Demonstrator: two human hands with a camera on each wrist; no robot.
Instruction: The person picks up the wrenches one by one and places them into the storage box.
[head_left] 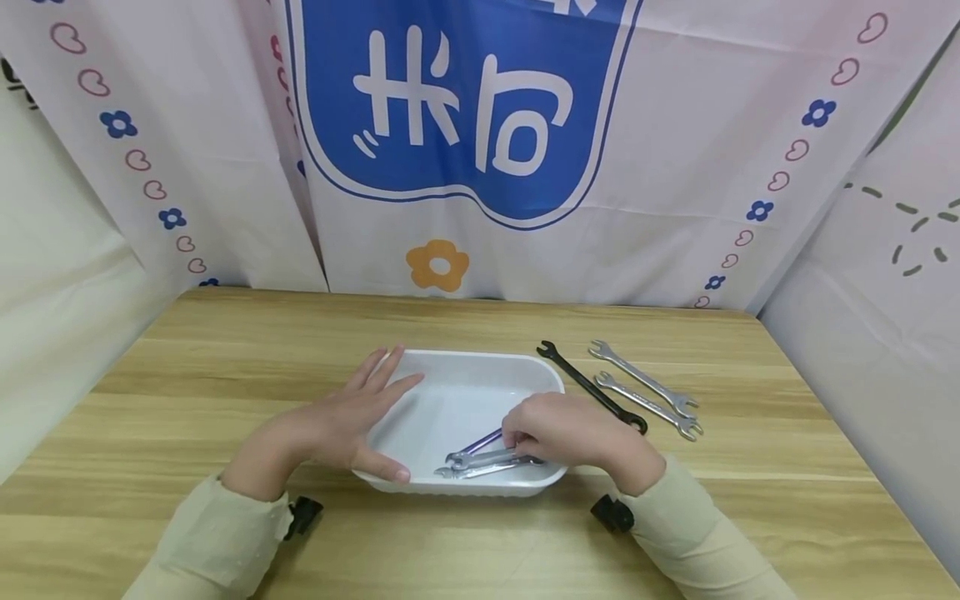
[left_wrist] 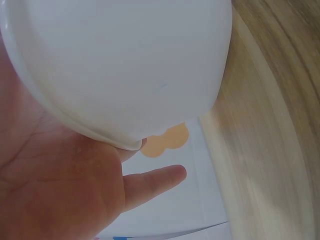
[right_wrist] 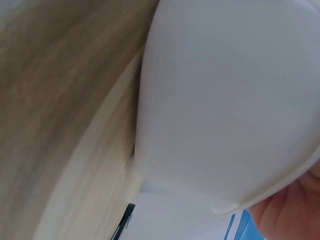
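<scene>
A white plastic tray (head_left: 457, 400) stands on the table, several wrenches lying in its front right part. My left hand (head_left: 348, 425) rests over the tray's left rim, fingers spread and thumb along the front corner; the left wrist view shows the palm against the tray wall (left_wrist: 120, 65). Reaching over the right rim, my right hand (head_left: 562, 425) has its fingers curled down and pinches the end of a silver open-end wrench (head_left: 487, 458). Beside that wrench lie a purple-tinted one (head_left: 483, 440) and another silver one (head_left: 483, 472), their right ends hidden by the hand.
Right of the tray, a black wrench (head_left: 585, 382) and two silver wrenches, a farther one (head_left: 645, 377) and a nearer one (head_left: 648, 404), lie slantwise on the wooden table (head_left: 225, 367). A printed white cloth (head_left: 675, 208) hangs behind the table's back edge.
</scene>
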